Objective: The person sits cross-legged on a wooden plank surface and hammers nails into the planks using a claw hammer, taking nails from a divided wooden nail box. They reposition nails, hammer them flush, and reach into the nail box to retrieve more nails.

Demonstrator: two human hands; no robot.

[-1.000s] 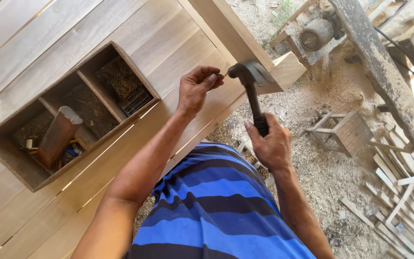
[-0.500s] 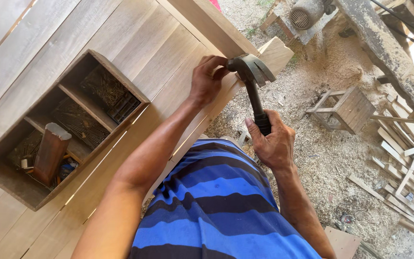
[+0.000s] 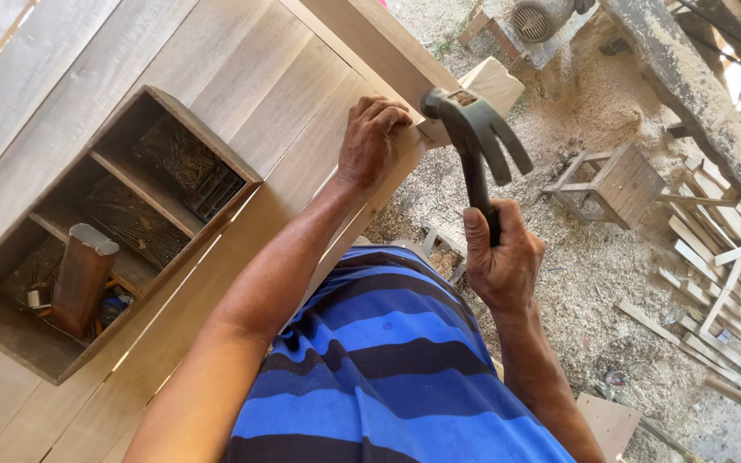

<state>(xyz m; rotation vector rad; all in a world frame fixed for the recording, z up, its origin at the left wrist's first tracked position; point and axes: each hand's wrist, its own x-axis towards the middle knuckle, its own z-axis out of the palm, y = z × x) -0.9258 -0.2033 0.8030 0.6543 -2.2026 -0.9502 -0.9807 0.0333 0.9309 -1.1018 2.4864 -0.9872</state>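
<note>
My right hand [image 3: 502,260] grips the black handle of a claw hammer [image 3: 476,130], whose steel head sits against the edge of a wooden panel [image 3: 242,103] made of light planks. My left hand [image 3: 371,137] rests on the panel's edge just left of the hammer head, fingers curled at the spot under it; whether they pinch a nail is hidden. A short wood offcut [image 3: 494,83] lies at the panel's corner behind the hammer.
An open wooden tray box [image 3: 207,146] with compartments of nails and a brown block [image 3: 81,276] sits on the panel at left. Sawdust covers the ground [image 3: 585,257]. A small wooden stool [image 3: 617,182], scattered slats [image 3: 731,274] and a motor [image 3: 535,19] lie to the right.
The hammer head has come down from the raised position to the panel's edge. My left hand stays at the same spot. The view has shifted closer.
</note>
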